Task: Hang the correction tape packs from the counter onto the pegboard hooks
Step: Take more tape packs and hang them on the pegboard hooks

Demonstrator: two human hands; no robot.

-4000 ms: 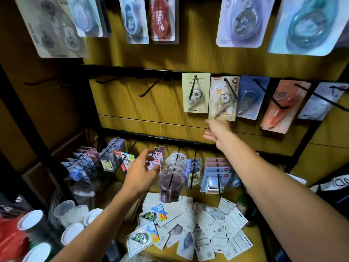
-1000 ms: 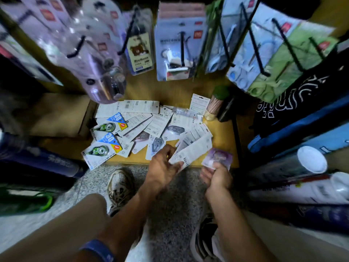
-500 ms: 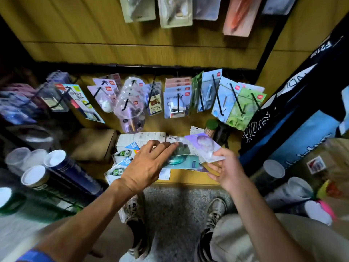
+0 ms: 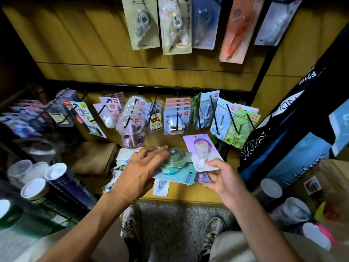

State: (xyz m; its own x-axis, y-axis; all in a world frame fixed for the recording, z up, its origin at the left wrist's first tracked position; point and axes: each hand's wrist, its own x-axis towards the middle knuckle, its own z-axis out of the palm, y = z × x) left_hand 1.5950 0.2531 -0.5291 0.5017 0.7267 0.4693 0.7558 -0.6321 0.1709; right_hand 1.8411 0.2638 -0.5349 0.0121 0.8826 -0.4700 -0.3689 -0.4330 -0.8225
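Note:
My right hand [image 4: 221,176] grips a purple correction tape pack [image 4: 202,152] by its lower edge, with a teal pack [image 4: 175,173] and another purple one fanned beneath it. My left hand [image 4: 139,171] lies over the teal pack, fingers spread along its blister. A few more packs [image 4: 160,188] lie on the wooden counter [image 4: 188,193] under my hands, mostly hidden. Black pegboard hooks [image 4: 213,112] on the lower rail carry several rows of packs. Higher on the wood panel hang more packs [image 4: 175,25].
Rolled paper tubes [image 4: 56,176] stand at the left, and more tubes [image 4: 272,188] at the right. A brown cardboard box [image 4: 92,157] sits left of the counter. Dark printed bags [image 4: 294,114] lean on the right. My shoes [image 4: 130,222] rest on the speckled floor.
The view has tilted up from the counter toward the panel. My right hand has raised the purple pack, and my left hand has shifted onto the teal pack.

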